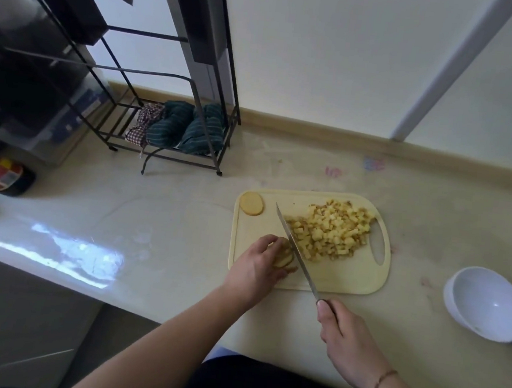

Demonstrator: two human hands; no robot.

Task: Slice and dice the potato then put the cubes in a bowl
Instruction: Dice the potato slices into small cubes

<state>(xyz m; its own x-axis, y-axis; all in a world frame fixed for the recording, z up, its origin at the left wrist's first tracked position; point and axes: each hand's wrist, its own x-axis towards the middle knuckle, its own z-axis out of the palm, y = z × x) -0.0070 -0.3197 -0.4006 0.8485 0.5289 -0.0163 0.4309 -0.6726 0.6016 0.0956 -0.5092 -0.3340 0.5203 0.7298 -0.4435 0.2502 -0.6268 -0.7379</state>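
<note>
From the head view, we judge the dicing mostly done: a heap of small yellow potato cubes (330,231) lies on the pale plastic cutting board (346,279). Our left hand (257,266) pinches the last stacked potato slices (285,256); our right hand (346,338) grips the long steel knife (296,251). One round slice (251,203) waits; the white bowl (486,303) holds no cubes.

Nothing legible anywhere here. The dark jar (1,176) at the far left of the surface (160,216) wears a red and yellow label, but its print is a blur and no word or brand comes through. Faint pink and blue marks (373,164) sit on the surface near the wall, too smeared to tell letters from stains. No numbers, no signs to read.
</note>
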